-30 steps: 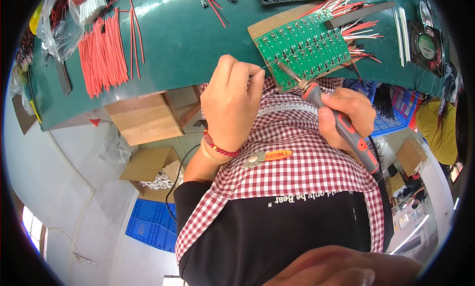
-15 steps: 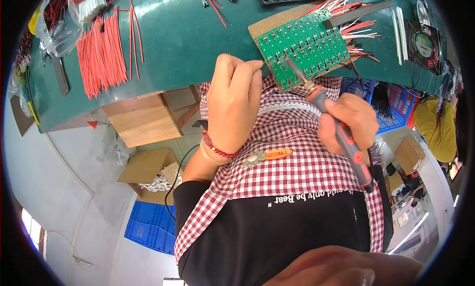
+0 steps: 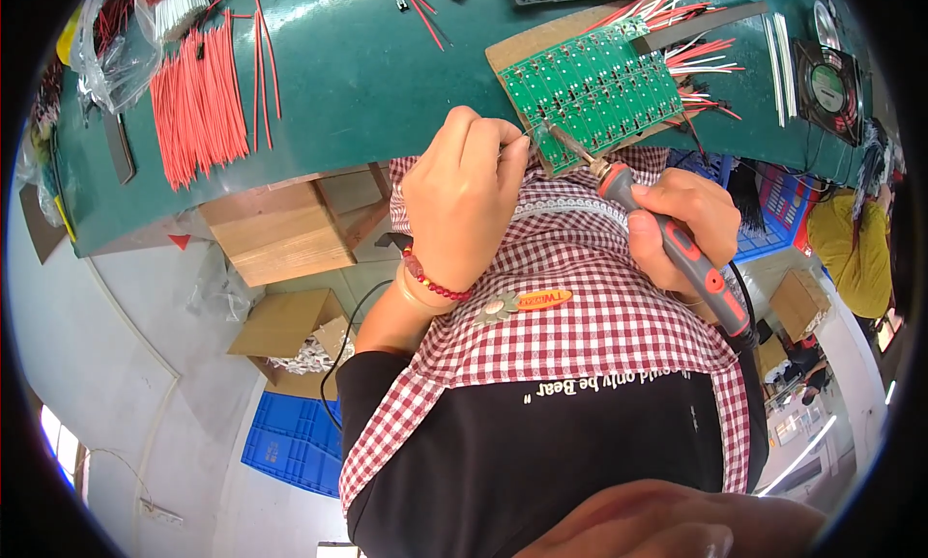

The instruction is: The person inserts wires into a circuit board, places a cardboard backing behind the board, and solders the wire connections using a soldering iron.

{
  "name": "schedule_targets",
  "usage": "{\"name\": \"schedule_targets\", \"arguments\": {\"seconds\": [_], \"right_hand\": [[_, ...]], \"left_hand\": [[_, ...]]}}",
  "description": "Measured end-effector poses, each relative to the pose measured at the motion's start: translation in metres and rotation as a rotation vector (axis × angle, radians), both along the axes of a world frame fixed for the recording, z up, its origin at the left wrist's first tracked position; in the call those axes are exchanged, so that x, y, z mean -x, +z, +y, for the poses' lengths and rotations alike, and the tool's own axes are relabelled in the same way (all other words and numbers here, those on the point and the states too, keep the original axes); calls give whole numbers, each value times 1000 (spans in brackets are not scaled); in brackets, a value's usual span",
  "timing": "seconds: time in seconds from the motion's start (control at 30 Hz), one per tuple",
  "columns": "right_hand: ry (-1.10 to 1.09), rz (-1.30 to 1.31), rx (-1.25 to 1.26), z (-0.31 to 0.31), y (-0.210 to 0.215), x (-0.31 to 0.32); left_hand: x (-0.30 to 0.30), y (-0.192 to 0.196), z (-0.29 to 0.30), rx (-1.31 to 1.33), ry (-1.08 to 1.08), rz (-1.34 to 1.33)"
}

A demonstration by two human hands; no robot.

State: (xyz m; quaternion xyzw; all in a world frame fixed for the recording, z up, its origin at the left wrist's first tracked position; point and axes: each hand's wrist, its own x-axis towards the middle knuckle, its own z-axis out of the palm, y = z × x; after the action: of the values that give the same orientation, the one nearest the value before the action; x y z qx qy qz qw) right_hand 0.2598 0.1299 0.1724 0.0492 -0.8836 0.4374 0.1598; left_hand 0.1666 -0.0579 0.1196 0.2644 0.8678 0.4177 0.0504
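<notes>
- While the right hand point(image 3: 688, 218) grips the grey and red soldering iron point(image 3: 667, 244) by its handle, the metal tip rests on the near left corner of the green circuit board point(image 3: 594, 86).
- The left hand point(image 3: 462, 199) is closed narrow, fingers pinched together just beside the tip; it seems to hold a thin solder wire, but this is too small to tell for sure.
- Compared with a second ago, the iron tip has moved from the near edge of the board toward its left corner, and the left hand came closer to it. I judge that one joint is finished and another is now being worked.
- The board lies on a piece of brown cardboard point(image 3: 512, 51) at the near edge of the green table point(image 3: 367, 75), with red and white wires sticking out at its far right side.
- Farther left on the table is a loose bundle of red wires point(image 3: 198, 109), and beside it a clear plastic bag point(image 3: 111, 46) with more wires inside.
- Below the table stands an open cardboard box point(image 3: 290, 341) with small pale parts in it, and a blue crate point(image 3: 290, 442) whose content I cannot see.
</notes>
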Motion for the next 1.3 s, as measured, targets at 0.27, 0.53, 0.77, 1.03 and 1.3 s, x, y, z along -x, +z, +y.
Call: {"name": "schedule_targets", "arguments": {"seconds": [0.27, 0.53, 0.77, 1.03, 1.3], "right_hand": [[4, -67, 26, 4, 8, 2], [2, -34, 41, 4, 8, -5], [-24, 38, 43, 7, 3, -11], [-17, 36, 46, 0, -5, -8], [-130, 128, 78, 12, 1, -22]], "left_hand": [[-5, 1, 6, -31, -11, 9], [-5, 3, 4, -109, -14, 0], [-6, 3, -10, -61, -35, -123], [-9, 2, -4, -15, -10, -43], [-7, 5, -13, -32, 11, -132]]}}
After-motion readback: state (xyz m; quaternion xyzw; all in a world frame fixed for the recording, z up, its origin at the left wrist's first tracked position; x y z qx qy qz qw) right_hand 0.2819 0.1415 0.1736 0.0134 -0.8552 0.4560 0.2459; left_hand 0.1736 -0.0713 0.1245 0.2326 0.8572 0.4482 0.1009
